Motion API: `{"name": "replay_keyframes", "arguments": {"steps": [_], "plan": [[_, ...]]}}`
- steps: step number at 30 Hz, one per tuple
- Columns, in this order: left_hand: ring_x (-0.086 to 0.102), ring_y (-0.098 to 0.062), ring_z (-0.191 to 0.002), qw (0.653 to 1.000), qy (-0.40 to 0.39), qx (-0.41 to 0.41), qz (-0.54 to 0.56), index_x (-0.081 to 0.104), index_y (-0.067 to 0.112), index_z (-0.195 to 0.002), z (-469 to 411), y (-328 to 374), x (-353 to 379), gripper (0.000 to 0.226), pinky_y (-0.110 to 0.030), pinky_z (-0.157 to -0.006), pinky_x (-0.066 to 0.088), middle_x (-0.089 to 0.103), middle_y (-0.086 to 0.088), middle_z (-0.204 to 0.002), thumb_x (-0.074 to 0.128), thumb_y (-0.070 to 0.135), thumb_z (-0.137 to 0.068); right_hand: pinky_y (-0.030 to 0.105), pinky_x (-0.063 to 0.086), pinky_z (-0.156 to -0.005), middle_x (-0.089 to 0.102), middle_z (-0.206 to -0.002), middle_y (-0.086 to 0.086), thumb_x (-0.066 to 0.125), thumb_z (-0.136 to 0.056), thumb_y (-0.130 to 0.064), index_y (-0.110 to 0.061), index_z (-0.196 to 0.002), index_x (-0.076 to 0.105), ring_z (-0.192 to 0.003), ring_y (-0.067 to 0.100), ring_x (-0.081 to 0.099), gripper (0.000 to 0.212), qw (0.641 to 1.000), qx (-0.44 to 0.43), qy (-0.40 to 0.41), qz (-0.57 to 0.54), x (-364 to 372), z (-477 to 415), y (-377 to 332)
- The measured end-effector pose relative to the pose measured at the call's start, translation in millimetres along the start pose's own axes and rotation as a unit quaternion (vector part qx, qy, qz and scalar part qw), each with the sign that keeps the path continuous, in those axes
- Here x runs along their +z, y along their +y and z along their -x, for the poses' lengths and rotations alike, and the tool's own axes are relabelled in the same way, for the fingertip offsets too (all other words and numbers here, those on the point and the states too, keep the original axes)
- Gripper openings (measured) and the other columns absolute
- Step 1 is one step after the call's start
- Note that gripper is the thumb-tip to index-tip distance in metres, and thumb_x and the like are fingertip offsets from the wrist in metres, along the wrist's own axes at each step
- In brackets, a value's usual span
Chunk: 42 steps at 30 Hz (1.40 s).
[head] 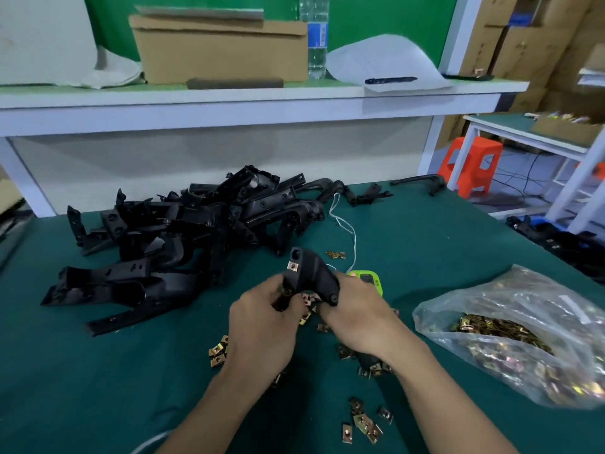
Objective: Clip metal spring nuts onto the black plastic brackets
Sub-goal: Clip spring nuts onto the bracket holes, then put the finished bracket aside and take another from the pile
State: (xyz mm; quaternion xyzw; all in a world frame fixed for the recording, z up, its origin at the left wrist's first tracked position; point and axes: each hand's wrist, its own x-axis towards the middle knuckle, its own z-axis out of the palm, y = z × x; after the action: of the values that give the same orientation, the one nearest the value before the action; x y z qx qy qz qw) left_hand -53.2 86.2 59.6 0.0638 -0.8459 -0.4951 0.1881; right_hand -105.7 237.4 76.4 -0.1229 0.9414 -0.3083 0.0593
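The curved black plastic bracket (pixel 316 273) by the left hand (pixel 265 326) looks matt. The small brass-coloured metal spring nut (pixel 292 266) on it shines. Right of the right hand (pixel 357 322), the clear plastic bag (pixel 530 299) is glossy and crinkled.

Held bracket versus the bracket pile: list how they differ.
The held bracket is raised off the green mat, gripped by the left hand and right hand; the bracket pile lies on it, untouched. The held bracket carries a clipped spring nut near its top end; I see none on the pile. Both are black plastic.
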Motion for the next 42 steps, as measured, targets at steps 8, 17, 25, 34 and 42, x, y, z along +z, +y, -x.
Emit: {"name": "replay_keyframes", "arguments": {"steps": [8, 17, 25, 34, 42], "plan": [[0.065, -0.003, -0.066, 0.995, -0.015, 0.102, -0.013, 0.073, 0.035, -0.09, -24.3, 62.8, 23.3, 0.01, -0.023, -0.059, 0.051, 0.071, 0.017, -0.072, 0.069, 0.027, -0.091, 0.036, 0.05, -0.058, 0.069, -0.072, 0.009, 0.056, -0.083, -0.003, -0.017, -0.098, 0.059, -0.056, 0.022, 0.062, 0.02, 0.97, 0.01, -0.044, -0.24, -58.8, 54.5, 13.4], [0.071, -0.009, -0.069, 0.92, -0.319, -0.028, 0.228, 0.076, 0.021, -0.106, 2.8, 163.8, 151.1, 0.017, -0.022, -0.063, 0.057, 0.078, 0.012, -0.079, 0.074, 0.014, -0.09, 0.032, 0.051, -0.057, 0.072, -0.091, 0.028, 0.053, -0.1, -0.005, -0.004, -0.112, 0.071, -0.054, 0.031, 0.059, 0.022, 0.811, 0.159, 0.154, -0.541, -121.0, 165.9, 115.6], [0.064, -0.015, -0.051, 0.863, -0.48, -0.105, 0.12, 0.075, 0.001, -0.085, 36.7, 226.9, 276.2, 0.009, -0.024, -0.051, 0.052, 0.074, -0.011, -0.067, 0.068, 0.006, -0.087, 0.028, 0.044, -0.049, 0.072, -0.094, 0.023, 0.057, -0.087, -0.009, 0.002, -0.11, 0.068, -0.058, 0.027, 0.063, 0.028, 0.673, 0.26, 0.198, -0.664, -159.3, 214.7, 205.3], [0.058, -0.02, -0.109, 0.871, -0.417, -0.172, 0.197, 0.063, 0.017, -0.118, -21.1, 292.5, 335.8, 0.029, -0.041, -0.1, 0.048, 0.058, -0.002, -0.112, 0.071, 0.031, -0.093, 0.044, 0.055, -0.08, 0.066, -0.105, 0.018, 0.057, -0.1, -0.046, -0.008, -0.105, 0.053, -0.088, 0.032, 0.068, 0.039, 0.756, 0.374, 0.197, -0.5, -288.2, 80.0, 290.4], [0.067, 0.005, -0.093, 0.955, -0.277, 0.021, 0.108, 0.08, 0.036, -0.08, -71.5, 193.5, 246.7, 0.033, -0.015, -0.079, 0.045, 0.076, 0.023, -0.088, 0.067, 0.006, -0.085, 0.027, 0.054, -0.069, 0.076, -0.081, -0.002, 0.062, -0.082, -0.02, -0.018, -0.076, 0.077, -0.076, 0.018, 0.069, 0.017, 0.888, 0.285, 0.297, -0.206, -187.7, 24.8, 226.9]]}}
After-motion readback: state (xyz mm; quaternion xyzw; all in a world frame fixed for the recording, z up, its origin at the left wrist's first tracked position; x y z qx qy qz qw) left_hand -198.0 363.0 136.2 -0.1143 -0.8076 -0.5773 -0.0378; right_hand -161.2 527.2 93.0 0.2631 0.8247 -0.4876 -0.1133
